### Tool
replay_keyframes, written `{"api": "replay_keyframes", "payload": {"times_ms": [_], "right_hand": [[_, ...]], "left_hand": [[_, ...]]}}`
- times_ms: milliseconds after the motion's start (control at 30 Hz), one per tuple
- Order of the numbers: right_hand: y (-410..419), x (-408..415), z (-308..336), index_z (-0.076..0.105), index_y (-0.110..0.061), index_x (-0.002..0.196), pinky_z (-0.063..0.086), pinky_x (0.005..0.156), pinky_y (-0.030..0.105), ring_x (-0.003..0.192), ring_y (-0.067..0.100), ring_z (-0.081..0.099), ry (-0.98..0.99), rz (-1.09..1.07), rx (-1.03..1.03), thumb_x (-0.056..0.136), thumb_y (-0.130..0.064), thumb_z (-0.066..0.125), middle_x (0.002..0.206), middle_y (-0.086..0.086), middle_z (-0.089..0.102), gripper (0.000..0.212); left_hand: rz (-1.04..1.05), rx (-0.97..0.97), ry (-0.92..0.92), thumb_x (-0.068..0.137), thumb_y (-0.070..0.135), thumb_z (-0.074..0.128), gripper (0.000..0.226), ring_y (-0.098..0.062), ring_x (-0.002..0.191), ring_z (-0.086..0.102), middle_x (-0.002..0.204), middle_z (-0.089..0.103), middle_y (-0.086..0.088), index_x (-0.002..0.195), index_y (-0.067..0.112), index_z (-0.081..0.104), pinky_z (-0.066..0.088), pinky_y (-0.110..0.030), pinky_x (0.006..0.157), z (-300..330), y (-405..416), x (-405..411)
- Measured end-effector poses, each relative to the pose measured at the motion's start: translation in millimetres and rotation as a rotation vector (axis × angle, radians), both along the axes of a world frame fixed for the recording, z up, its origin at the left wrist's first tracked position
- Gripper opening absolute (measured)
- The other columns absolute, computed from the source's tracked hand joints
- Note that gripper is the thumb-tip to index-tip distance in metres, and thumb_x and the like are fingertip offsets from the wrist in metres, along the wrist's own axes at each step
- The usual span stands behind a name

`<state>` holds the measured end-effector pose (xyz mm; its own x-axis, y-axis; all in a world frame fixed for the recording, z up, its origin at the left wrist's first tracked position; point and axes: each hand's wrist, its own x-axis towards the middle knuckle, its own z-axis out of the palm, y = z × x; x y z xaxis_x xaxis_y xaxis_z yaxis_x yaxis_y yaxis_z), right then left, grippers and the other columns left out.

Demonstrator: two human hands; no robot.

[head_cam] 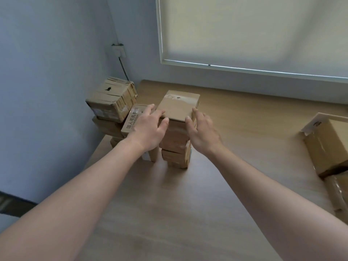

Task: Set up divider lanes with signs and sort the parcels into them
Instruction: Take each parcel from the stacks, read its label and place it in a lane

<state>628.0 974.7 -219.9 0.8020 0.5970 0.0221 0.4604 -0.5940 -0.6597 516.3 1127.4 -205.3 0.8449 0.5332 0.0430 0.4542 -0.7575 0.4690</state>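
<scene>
A stack of several brown cardboard parcels [176,147] stands on the wooden table [188,213], topped by a flat taped parcel [178,105]. My left hand [148,129] touches the top parcel's near-left corner with relaxed fingers. My right hand [202,132] rests against its near-right corner, thumb on the front edge. To the left leans a parcel with printed characters [131,122], partly behind my left hand. A taller pile of parcels [111,108] stands in the corner by the wall.
Larger open cardboard boxes [328,146] sit at the table's right edge. A wall socket with a cable [118,50] is on the back wall above the corner pile. A window blind [254,32] hangs behind the table.
</scene>
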Motion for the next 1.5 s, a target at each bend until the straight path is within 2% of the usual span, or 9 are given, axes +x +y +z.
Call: {"api": "replay_keyframes", "payload": {"times_ms": [200,300,400,500,667,833,967,1233,1500], "right_hand": [[36.5,-5.2,-4.6,0.03,-0.021,0.161,0.038,0.109,0.034,0.139,0.025,0.047,0.143,-0.203,0.084,0.109,-0.03,0.037,0.155,0.003,0.049,0.053],[48.5,-11.0,-2.4,0.053,-0.035,0.138,0.053,0.08,0.033,0.105,0.022,0.067,0.279,-0.332,0.239,0.096,-0.024,0.043,0.119,-0.008,0.071,0.045],[52.4,-18.2,3.8,0.058,-0.034,0.131,0.057,0.081,0.034,0.099,0.01,0.069,0.37,-0.397,0.347,0.089,-0.019,0.046,0.107,-0.019,0.072,0.047],[50.6,-26.5,16.3,0.057,-0.033,0.126,0.054,0.078,0.016,0.091,-0.011,0.065,0.353,-0.406,0.425,0.093,-0.002,0.048,0.101,-0.03,0.065,0.047],[46.2,-29.4,37.7,0.044,-0.03,0.152,0.06,0.091,0.036,0.109,0.014,0.064,0.303,-0.382,0.496,0.076,0.002,0.057,0.134,-0.003,0.05,0.083],[33.5,-39.0,65.7,0.047,-0.033,0.149,0.059,0.078,0.022,0.1,0.009,0.064,0.244,-0.401,0.615,0.083,0.009,0.057,0.133,0.0,0.039,0.079],[26.0,-53.0,89.2,0.053,-0.031,0.143,0.048,0.08,0.017,0.092,-0.011,0.056,0.247,-0.398,0.722,0.089,-0.016,0.057,0.134,0.001,0.044,0.056],[-2.5,-69.3,113.8,0.048,-0.025,0.1,0.038,0.078,0.031,0.081,0.008,0.047,0.311,-0.367,0.837,0.08,-0.078,0.062,0.09,-0.01,0.05,0.058],[-46.4,-87.1,114.3,0.044,-0.014,0.133,0.046,0.065,0.004,0.101,-0.002,0.057,0.168,-0.38,0.802,0.099,-0.02,0.066,0.114,-0.011,0.057,0.041]], "left_hand": [[-0.115,-0.243,-0.058,0.106,0.043,0.043,0.037,-0.022,0.122,0.054,0.133,0.059,-0.001,0.135,0.025,0.057,0.045,-0.042,0.103,-3.4,41.0,19.9],[-0.129,-0.383,-0.102,0.105,0.043,0.046,0.029,-0.018,0.11,0.058,0.114,0.063,0.007,0.124,0.026,0.058,0.048,-0.041,0.095,0.7,53.3,27.3],[-0.115,-0.575,-0.158,0.104,0.045,0.048,0.033,-0.017,0.094,0.058,0.098,0.059,0.006,0.127,0.022,0.055,0.046,-0.038,0.081,4.8,61.6,29.8],[-0.088,-0.663,-0.218,0.1,0.05,0.05,0.043,-0.022,0.114,0.055,0.125,0.055,-0.005,0.132,0.021,0.049,0.046,-0.041,0.098,18.3,62.4,27.6],[0.034,-0.921,-0.333,0.077,0.078,0.042,0.084,-0.032,0.13,0.053,0.143,0.054,-0.01,0.145,0.028,0.04,0.045,-0.057,0.109,46.0,63.6,20.1],[-0.005,-1.073,-0.428,0.108,0.054,0.029,0.052,-0.028,0.106,0.064,0.113,0.068,-0.011,0.129,0.02,0.061,0.052,-0.048,0.101,73.5,49.0,9.6],[-0.011,-1.097,-0.451,0.107,0.046,0.031,0.047,-0.029,0.102,0.062,0.111,0.067,-0.014,0.122,0.016,0.064,0.052,-0.044,0.099,89.3,42.0,3.9],[-0.051,-1.163,-0.542,0.107,0.044,0.033,0.037,-0.021,0.082,0.06,0.093,0.065,-0.008,0.102,0.016,0.056,0.049,-0.041,0.088,114.5,18.8,-4.3],[-0.214,-1.014,-0.52,0.093,0.054,0.058,0.041,-0.026,0.092,0.057,0.102,0.063,-0.01,0.109,0.017,0.052,0.044,-0.042,0.079,124.1,-14.9,-17.5]]}}
